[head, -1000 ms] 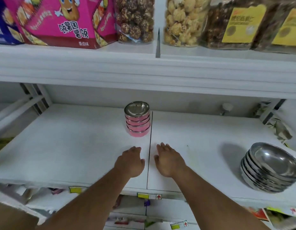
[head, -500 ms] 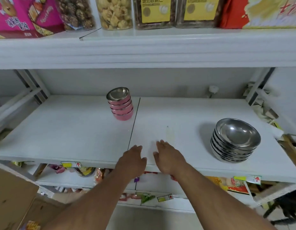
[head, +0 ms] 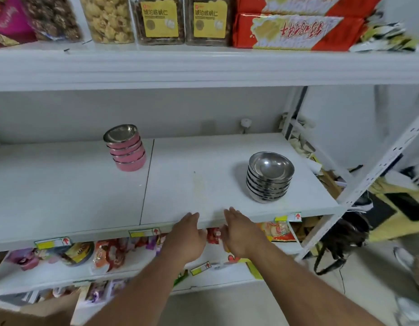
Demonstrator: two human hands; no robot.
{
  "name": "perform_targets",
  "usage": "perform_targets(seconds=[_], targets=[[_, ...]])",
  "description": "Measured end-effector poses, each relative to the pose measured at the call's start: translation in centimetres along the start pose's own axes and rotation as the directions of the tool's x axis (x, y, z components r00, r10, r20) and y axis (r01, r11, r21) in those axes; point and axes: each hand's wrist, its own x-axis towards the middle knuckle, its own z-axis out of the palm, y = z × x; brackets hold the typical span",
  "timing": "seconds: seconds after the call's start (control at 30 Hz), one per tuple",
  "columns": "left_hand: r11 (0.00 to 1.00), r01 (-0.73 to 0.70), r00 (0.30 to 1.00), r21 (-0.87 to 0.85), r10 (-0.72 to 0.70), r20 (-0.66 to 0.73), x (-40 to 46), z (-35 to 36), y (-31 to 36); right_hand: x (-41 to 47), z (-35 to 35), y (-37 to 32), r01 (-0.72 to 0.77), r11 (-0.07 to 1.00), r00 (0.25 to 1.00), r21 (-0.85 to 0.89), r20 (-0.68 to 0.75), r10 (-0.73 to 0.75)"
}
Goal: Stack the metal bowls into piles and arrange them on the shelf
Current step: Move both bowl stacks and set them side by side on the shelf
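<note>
In the head view, a pile of pink-sided metal bowls [head: 125, 148] stands towards the back of the white middle shelf [head: 62, 196], just left of its centre seam, and a pile of plain steel bowls [head: 269, 177] stands well apart near the right end. The left hand [head: 187, 236] and right hand [head: 240, 234] hang side by side at the shelf's front edge, palms down, fingers loosely extended, both empty. Snack jars [head: 109, 18] line the shelf above.
</note>
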Motion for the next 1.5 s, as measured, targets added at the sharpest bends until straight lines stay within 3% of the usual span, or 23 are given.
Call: perform_targets(seconds=[0.27, 0.5, 0.67, 0.8, 0.9, 1.0, 1.1, 1.3, 1.5], targets=[[0.995, -0.047, 0.997, -0.089, 0.052, 0.055, -0.2, 3.2, 4.8, -2.8, -2.0, 7.5, -0.134, 0.988, 0.99, 0.078, -0.032, 0.136], [0.946, -0.003, 1.0, -0.325, 0.006, 0.007, 3.9, 4.7, 10.4, -1.8, -4.6, 14.8, -0.251, 0.898, 0.956, 0.361, -0.054, 0.289], [0.796, 0.119, 0.984, -0.593, -0.172, -0.034, 8.4, 6.1, 14.4, 1.5, -7.3, 18.8, -0.283, 0.653, 0.898, 0.703, -0.046, 0.438], [0.509, 0.166, 0.964, -0.845, -0.264, 0.03, 11.4, 6.7, 16.1, 5.0, -9.1, 20.3, -0.267, 0.361, 0.883, 0.893, 0.077, 0.463], [0.3, 0.165, 0.952, -0.939, -0.298, 0.072, 12.6, 6.9, 17.0, 6.9, -9.8, 20.8, -0.249, 0.094, 0.88, 0.964, 0.185, 0.438], [0.234, 0.17, 0.96, -0.957, -0.258, 0.107, 13.3, 7.0, 17.5, 7.7, -10.3, 20.9, -0.227, -0.01, 0.913, 0.974, 0.216, 0.347], [0.239, 0.149, 0.971, -0.96, -0.221, 0.095, 13.5, 7.4, 18.1, 8.6, -9.9, 21.3, -0.212, -0.056, 0.936, 0.976, 0.219, 0.274], [0.235, 0.118, 0.974, -0.965, -0.215, 0.066, 12.9, 6.6, 18.2, 9.9, -9.2, 21.4, -0.189, -0.024, 0.941, 0.982, 0.188, 0.281], [0.279, 0.072, 0.972, -0.958, -0.233, 0.005, 11.1, 3.6, 14.9, 10.3, -9.0, 16.4, -0.173, -0.013, 0.96, 0.985, 0.171, 0.221]])
